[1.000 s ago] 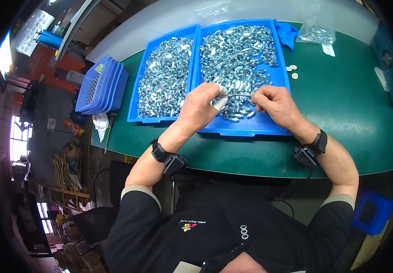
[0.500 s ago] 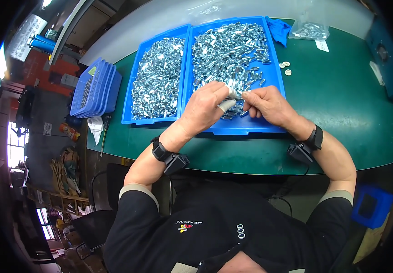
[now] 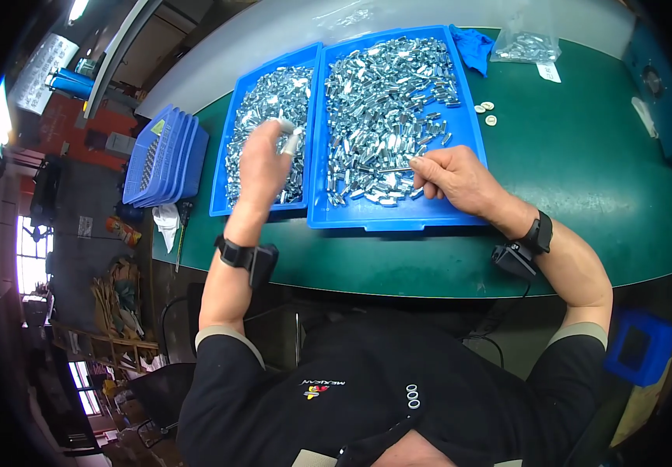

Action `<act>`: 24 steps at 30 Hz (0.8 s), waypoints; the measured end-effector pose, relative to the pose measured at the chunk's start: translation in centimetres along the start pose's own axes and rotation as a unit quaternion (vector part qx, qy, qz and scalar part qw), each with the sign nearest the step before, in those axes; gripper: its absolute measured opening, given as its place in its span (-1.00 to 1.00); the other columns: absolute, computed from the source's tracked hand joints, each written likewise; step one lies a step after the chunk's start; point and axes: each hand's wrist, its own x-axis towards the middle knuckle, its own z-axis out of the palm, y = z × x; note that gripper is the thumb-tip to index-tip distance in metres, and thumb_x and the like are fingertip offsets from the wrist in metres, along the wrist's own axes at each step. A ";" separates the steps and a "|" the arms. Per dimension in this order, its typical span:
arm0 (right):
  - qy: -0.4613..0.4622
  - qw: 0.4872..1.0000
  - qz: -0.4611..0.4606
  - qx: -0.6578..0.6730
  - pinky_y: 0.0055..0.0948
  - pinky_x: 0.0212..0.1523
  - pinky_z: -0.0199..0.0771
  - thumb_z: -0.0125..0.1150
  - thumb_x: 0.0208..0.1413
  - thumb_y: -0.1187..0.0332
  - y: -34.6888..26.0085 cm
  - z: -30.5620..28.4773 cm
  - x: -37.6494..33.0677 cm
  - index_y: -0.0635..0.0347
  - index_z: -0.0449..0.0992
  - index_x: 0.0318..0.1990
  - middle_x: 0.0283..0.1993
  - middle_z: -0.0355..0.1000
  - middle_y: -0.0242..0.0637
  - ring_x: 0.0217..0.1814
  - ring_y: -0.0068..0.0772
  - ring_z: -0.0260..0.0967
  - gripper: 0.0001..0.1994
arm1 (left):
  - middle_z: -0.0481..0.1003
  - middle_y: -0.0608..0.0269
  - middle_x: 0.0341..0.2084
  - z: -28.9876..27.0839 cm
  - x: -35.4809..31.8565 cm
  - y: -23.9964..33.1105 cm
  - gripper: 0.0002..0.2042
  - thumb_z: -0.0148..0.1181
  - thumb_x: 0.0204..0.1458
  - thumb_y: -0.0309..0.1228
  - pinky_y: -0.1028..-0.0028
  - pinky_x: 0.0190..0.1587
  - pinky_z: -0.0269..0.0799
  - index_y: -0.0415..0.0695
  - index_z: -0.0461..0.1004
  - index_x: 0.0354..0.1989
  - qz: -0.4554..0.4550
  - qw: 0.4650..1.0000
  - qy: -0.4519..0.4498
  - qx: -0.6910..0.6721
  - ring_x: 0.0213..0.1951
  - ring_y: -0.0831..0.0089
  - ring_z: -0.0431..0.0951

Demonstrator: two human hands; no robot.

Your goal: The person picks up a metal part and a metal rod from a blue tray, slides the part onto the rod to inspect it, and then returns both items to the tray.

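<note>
Your right hand [image 3: 454, 180] has thumb and fingers pressed together, pinching one end of a thin metal rod [image 3: 396, 169] that points leftward from the fingertips, above a heap of small silvery metal pieces [image 3: 382, 86]. That heap lies in the right-hand tray [image 3: 398, 222], and your fingers are over its near right part, where blue floor shows between scattered pieces. Your left hand [image 3: 263, 165], blurred, is over the left-hand tray [image 3: 283, 208], in front of a second heap of similar pieces; white covers [image 3: 292, 143] sit on the thumb and a finger, and you cannot tell from here whether anything is between them. Both trays stand side by side on your green desk [image 3: 585, 171]. Past the right tray's far corner lies a crumpled blue cloth [image 3: 473, 50], with a clear bag [image 3: 526, 48] of metal pieces near it, and three pale round pieces [image 3: 491, 121] rest just beside the tray. On the left stand nested blue-violet baskets [image 3: 188, 167]; beyond them the room is dim, with bright windows [image 3: 32, 249].
</note>
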 end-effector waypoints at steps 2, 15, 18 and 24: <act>0.001 1.000 0.001 -0.005 -0.55 -0.46 0.38 0.11 0.39 0.12 0.0 -0.2 0.2 0.26 0.63 -0.41 -0.57 0.47 -0.42 -0.52 -0.65 0.40 -0.58 | 0.63 0.09 -0.24 0.7 1.6 -0.5 -0.80 0.38 0.05 -0.51 0.32 -0.07 0.53 -0.16 0.59 -0.14 0.031 0.999 0.017 0.006 -0.16 0.21 0.65; 0.017 1.000 0.016 -0.005 -0.56 -0.48 0.37 0.10 0.38 0.17 0.7 -0.3 -0.2 0.31 0.60 -0.39 -0.55 0.49 -0.36 -0.51 -0.63 0.41 -0.61 | 0.57 0.02 -0.29 8.3 4.4 5.4 -0.77 0.30 0.05 -0.45 0.16 -0.10 0.52 -0.10 0.63 -0.09 0.045 0.988 -0.099 -0.105 -0.17 -0.02 0.59; 0.018 1.000 -0.010 0.008 -0.56 -0.45 0.37 0.09 0.38 0.19 1.2 0.0 -0.3 0.30 0.60 -0.36 -0.53 0.49 -0.37 -0.50 -0.61 0.38 -0.63 | 0.62 0.19 -0.25 6.6 2.7 5.8 -0.78 0.24 0.17 -0.46 0.36 -0.12 0.51 -0.17 0.62 -0.03 -0.088 0.922 -0.156 -0.344 -0.18 0.38 0.63; 0.049 0.999 -0.012 0.009 -0.56 -0.40 0.38 0.09 0.38 0.19 0.3 0.0 0.1 0.31 0.61 -0.31 -0.49 0.50 -0.40 -0.45 -0.63 0.38 -0.65 | 0.63 0.07 -0.20 4.4 0.4 7.1 -0.76 0.21 0.23 -0.45 0.38 -0.08 0.56 -0.25 0.42 0.01 -0.211 0.766 -0.180 -0.581 -0.16 0.33 0.66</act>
